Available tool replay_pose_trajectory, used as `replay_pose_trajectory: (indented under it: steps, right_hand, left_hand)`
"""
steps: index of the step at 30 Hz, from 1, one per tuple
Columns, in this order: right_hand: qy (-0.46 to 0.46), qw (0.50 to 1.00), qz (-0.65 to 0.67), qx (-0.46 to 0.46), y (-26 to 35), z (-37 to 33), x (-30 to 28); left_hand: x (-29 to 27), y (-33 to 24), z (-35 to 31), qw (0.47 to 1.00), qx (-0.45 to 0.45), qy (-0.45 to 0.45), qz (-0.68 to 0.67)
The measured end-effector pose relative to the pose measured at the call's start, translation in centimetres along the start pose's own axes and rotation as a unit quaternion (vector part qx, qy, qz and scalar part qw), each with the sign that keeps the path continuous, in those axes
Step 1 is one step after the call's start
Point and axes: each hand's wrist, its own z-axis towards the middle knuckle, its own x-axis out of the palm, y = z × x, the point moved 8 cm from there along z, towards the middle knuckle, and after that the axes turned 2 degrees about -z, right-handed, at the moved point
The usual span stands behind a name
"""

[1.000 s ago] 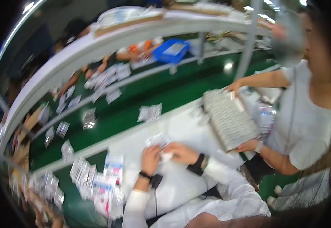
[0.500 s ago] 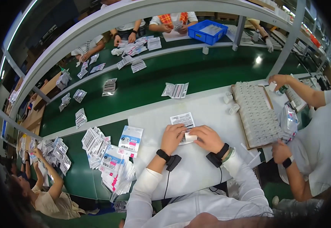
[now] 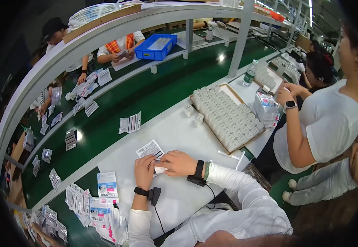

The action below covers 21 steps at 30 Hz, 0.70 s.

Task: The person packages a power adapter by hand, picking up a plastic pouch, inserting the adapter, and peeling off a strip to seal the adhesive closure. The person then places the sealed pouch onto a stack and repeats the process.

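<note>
Packet (image 3: 159,168), small and white, sits pinched between your left hand (image 3: 145,172) and your right hand (image 3: 180,163) on the white table (image 3: 179,131), with the fingers of both closed on it. Touching your fingertips on the far side lies a printed sheet (image 3: 149,148). To your right, a tray (image 3: 228,117) of small white parts rests near a co-worker's hand (image 3: 285,96).

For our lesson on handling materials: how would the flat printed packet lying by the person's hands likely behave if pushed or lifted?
The printed packet looks thin and flat, so it is probably light and floppy, bending when lifted by one edge. Lying on the smooth white table, it would likely slide easily rather than roll or tip.
</note>
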Motion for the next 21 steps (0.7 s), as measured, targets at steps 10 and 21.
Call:
replay_pose_trajectory:
  steps: [10,21]
  right_hand:
    - [-0.006,0.998,-0.05,0.034,-0.8,1.2,1.0]
    - [0.047,0.955,0.21,0.205,-7.3,2.5,3.5]
  left_hand:
    - [0.2,-1.0,0.4,1.0,0.012,-0.003,0.017]
    - [0.2,-2.3,0.0,0.985,0.063,-0.011,0.159]
